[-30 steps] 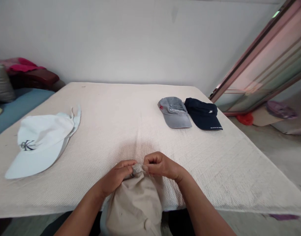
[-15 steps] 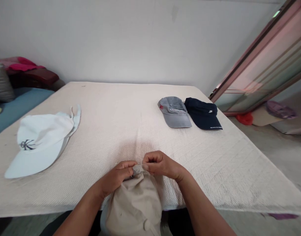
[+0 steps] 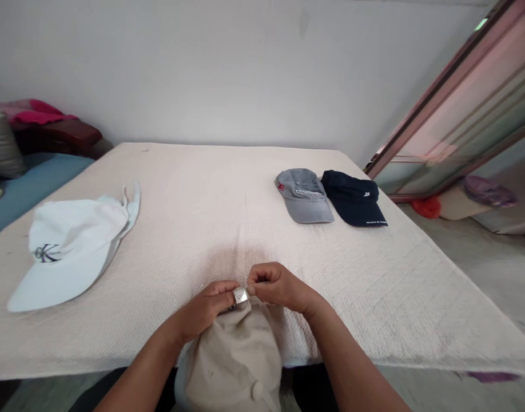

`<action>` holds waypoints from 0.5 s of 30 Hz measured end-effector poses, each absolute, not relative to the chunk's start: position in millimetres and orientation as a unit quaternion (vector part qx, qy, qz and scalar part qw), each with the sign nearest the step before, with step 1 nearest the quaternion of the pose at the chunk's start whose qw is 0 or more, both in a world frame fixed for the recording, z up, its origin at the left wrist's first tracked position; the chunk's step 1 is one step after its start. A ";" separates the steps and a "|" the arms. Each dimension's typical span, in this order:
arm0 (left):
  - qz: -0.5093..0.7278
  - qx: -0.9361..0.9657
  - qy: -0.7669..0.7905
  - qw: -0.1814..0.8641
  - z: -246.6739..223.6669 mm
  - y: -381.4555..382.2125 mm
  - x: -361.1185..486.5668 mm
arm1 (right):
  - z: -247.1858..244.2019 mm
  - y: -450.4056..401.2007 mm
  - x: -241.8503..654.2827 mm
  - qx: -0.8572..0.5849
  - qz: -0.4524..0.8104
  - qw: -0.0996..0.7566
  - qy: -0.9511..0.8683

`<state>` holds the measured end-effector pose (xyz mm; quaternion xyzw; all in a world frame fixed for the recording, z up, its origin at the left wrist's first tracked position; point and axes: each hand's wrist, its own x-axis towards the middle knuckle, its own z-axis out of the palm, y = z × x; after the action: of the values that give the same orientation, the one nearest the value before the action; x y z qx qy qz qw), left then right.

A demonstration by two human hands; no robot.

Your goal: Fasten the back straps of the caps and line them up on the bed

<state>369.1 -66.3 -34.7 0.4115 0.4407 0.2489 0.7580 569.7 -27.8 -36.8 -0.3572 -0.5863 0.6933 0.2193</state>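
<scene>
A beige cap (image 3: 239, 360) hangs at the table's front edge, its top button facing up toward me. My left hand (image 3: 206, 309) pinches the cap's back strap beside a small metal buckle (image 3: 241, 295). My right hand (image 3: 279, 286) grips the strap's end between thumb and curled fingers, just right of the buckle. Part of the strap is hidden by my fingers. A white cap (image 3: 74, 246) with dark letters lies at the left. Farther back on the right are a grey cap (image 3: 307, 197) and a navy cap (image 3: 352, 197), side by side.
A cream textured cloth covers the table (image 3: 194, 200), which reaches a pale wall (image 3: 228, 74). At the far left stands a blue seat (image 3: 52, 171) with a grey cushion (image 3: 3, 146). A glass-panelled frame (image 3: 442, 114) rises on the right.
The buckle between my hands has tilted and now shows its bright metal face. Both hands stay almost in place, still holding the strap. The other caps have not moved.
</scene>
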 end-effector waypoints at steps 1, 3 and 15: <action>0.248 0.408 0.440 0.761 -34.7 -66.4 369.5 | -36.9 -27.7 569.7 -0.360 0.692 0.218 -0.586; 0.250 0.405 0.436 0.764 -34.9 -66.7 369.7 | -36.9 -27.8 570.1 -0.352 0.697 0.218 -0.586; 0.283 0.379 0.415 0.777 -37.6 -67.6 370.8 | -39.5 -30.3 563.6 -0.375 0.712 0.231 -0.547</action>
<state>370.8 -67.6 -37.6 0.3791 0.4151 0.2835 0.7770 563.6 -30.3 -39.5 -0.3753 -0.5469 0.7117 0.2313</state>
